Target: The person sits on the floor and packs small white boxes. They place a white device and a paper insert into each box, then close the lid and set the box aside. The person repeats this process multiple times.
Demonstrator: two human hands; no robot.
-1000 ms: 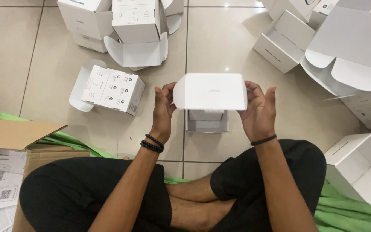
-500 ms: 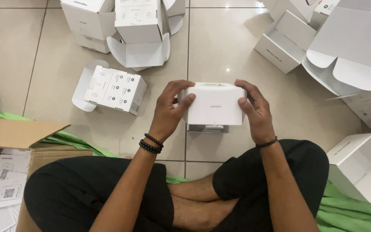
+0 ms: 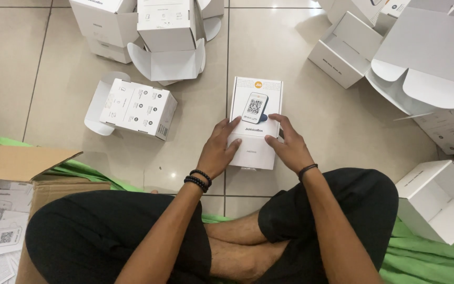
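A closed white product box (image 3: 255,118) with a picture of a small device on its top face rests on the tiled floor in front of my crossed legs. My left hand (image 3: 218,150), with dark bead bracelets at the wrist, presses on its near left corner. My right hand (image 3: 290,145), with a black band at the wrist, grips its near right edge. Both hands hold the box from the near side.
Several open white boxes lie around: one on its side (image 3: 135,108) to the left, stacked ones (image 3: 166,39) at the back, more at the right (image 3: 437,205). A brown carton (image 3: 24,168) with printed cards stands at the lower left on green cloth (image 3: 421,263).
The box was held up with its flap open; its lid has been shut and it now lies on the floor with the printed face up, both hands on it.
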